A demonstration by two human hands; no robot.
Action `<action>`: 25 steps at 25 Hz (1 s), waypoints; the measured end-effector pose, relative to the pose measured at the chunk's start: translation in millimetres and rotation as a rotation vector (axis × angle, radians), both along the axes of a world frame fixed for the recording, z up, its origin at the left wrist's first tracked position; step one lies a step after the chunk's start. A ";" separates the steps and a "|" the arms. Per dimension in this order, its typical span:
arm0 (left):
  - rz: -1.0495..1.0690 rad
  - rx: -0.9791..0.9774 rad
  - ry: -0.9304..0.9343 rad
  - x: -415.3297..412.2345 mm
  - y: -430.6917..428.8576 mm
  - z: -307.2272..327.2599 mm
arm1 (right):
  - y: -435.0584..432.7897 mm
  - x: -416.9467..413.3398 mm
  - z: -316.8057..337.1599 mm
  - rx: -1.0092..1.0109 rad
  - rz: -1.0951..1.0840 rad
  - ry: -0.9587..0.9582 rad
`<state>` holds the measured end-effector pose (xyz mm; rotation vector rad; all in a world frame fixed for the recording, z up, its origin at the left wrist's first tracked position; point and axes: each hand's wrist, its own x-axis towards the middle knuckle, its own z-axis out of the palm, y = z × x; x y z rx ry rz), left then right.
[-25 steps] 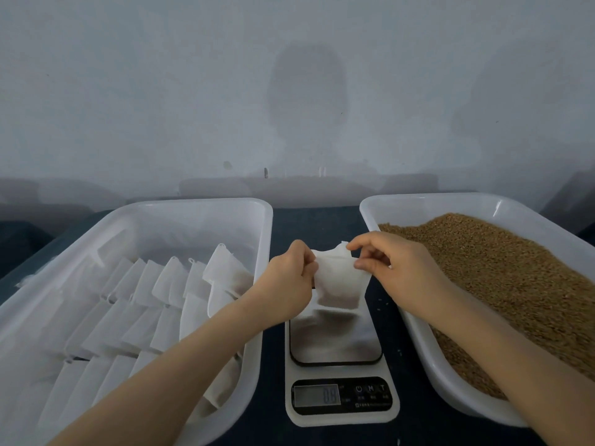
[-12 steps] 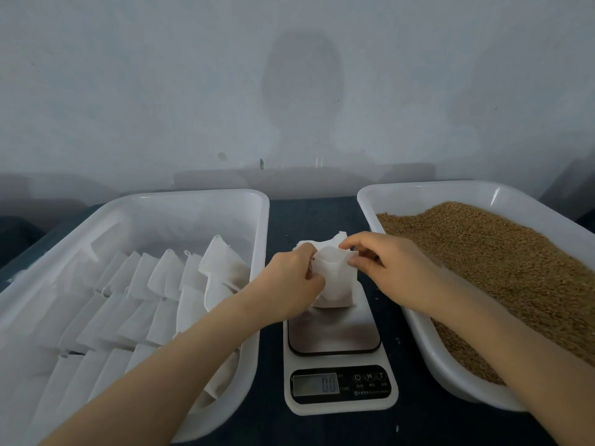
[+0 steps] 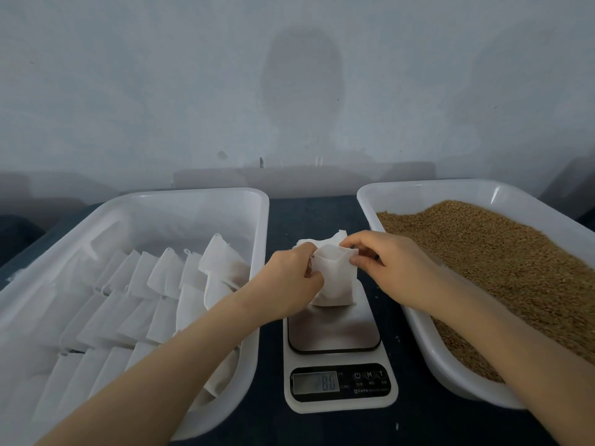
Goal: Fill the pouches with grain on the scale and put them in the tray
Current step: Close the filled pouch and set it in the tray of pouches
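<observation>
While white pouches (image 3: 154, 284) lie in rows in the tray (image 3: 262, 239) at left, the left grip (image 3: 289, 284) pinches one side of an open-mouthed pouch (image 3: 336, 281) standing on the scale (image 3: 335, 329) at centre, the right grip (image 3: 392, 268) pinches the other side, and grain (image 3: 499, 268) fills the bin (image 3: 418, 191) at right.

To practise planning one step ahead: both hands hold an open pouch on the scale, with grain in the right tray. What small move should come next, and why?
Probably the right hand should let go and scoop some grain, while the left hand holds the pouch. The pouch stands on the scale with its mouth spread and looks empty.
</observation>
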<state>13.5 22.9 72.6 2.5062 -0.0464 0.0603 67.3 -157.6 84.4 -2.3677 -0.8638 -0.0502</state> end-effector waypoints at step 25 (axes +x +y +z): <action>-0.010 0.002 0.006 1.4 0.3 -3.3 | 0.5 1.7 -3.4 0.003 0.007 -0.017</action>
